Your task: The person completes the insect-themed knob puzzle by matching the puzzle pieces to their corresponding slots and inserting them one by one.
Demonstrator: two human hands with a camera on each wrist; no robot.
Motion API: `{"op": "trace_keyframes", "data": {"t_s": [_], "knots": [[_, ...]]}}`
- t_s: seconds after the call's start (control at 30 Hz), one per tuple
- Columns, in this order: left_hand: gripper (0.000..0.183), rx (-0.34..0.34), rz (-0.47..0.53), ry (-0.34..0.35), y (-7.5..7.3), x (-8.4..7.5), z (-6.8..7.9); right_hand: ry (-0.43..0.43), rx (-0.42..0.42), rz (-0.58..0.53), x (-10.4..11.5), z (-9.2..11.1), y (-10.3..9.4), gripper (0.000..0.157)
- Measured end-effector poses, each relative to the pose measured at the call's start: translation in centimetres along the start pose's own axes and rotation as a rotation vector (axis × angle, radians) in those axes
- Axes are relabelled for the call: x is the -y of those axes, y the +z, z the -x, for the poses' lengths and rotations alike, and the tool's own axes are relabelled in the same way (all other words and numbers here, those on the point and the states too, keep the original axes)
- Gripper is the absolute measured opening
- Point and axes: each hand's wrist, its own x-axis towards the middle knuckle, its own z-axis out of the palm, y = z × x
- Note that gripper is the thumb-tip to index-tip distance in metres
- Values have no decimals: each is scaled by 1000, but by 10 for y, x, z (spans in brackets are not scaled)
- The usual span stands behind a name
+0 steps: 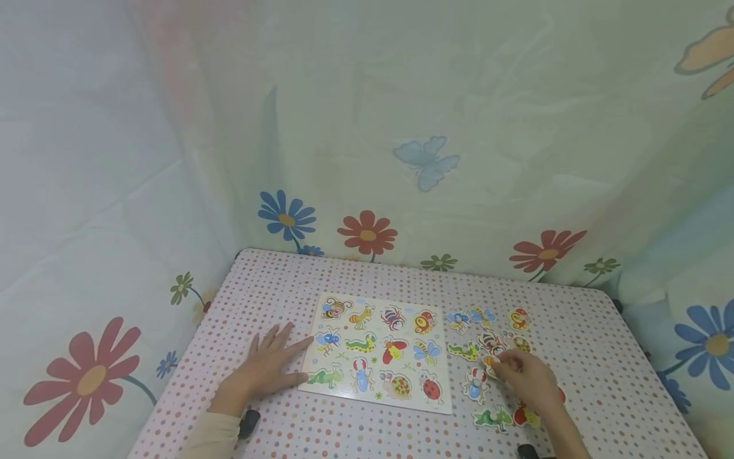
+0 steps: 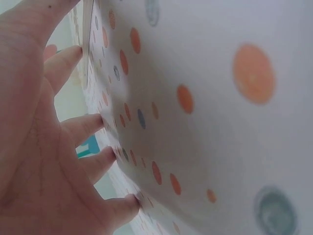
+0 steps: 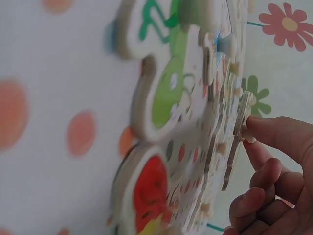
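Multicoloured insects [image 1: 361, 343] pattern the pale cream board [image 1: 346, 391].

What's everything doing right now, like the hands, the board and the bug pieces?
Puzzle board: lying flat on the table
Left hand: spread out, at the board's edge
Right hand: pinching a piece
Striped piece: held
Blue beetle piece: loose, picture up
Green grasshopper piece: loose, picture up

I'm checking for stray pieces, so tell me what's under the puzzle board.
The puzzle board appears to lie flat on the dotted tabletop, which shows around it; anything directly beneath is covered and unseen.
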Motion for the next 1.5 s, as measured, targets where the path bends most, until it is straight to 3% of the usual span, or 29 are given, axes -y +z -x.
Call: {"op": "trace_keyframes", "data": {"t_s": [0.2,0.67,1.0,1.5], "knots": [[73,-6,0,9,-1,1,0,-27,11,-51,19,-8,7,36],[74,-17,25,20,0,1,2,-181,-4,-126,70,-26,31,24],[75,-6,18,16,1,2,0,-200,41,-119,97,-43,49,19],[74,-11,15,18,0,2,0,-301,56,-99,145,-71,75,19]]}}
